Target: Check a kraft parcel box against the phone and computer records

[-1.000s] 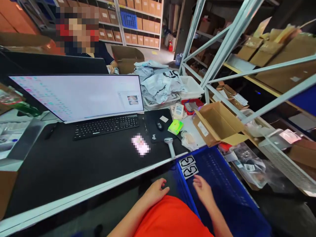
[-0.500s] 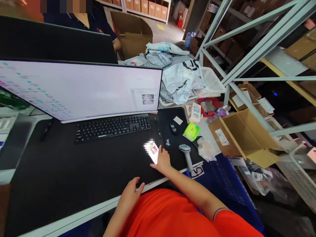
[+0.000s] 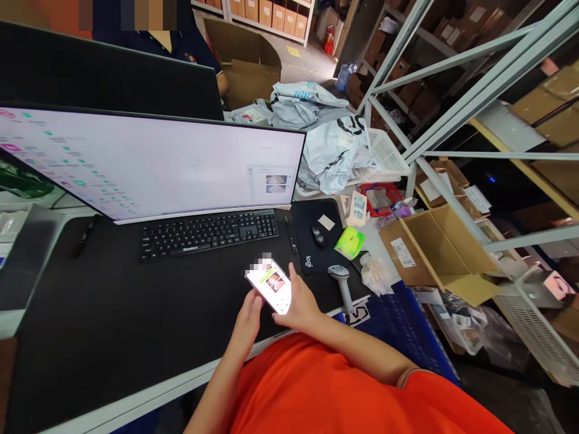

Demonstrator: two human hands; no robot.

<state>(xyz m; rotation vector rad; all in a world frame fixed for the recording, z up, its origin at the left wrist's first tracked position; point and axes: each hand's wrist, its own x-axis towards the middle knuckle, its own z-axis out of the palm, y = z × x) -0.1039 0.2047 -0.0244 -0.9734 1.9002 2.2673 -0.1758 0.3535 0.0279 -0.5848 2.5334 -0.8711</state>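
Both hands on the phone (image 3: 270, 284), lifted just above the tabletop (image 3: 136, 313) in front of the keyboard (image 3: 208, 232). Right hand (image 3: 302, 307) cups it with fingers curled under; left hand (image 3: 248, 319) pinches the near edge. Looks like a screen check; any tap needs one thumb freed.

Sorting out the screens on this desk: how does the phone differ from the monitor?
The phone is small and held above the desk mat in both the left hand and right hand; the monitor is wide and stands behind the keyboard. The phone lies tilted, the monitor upright. Both screens are lit.
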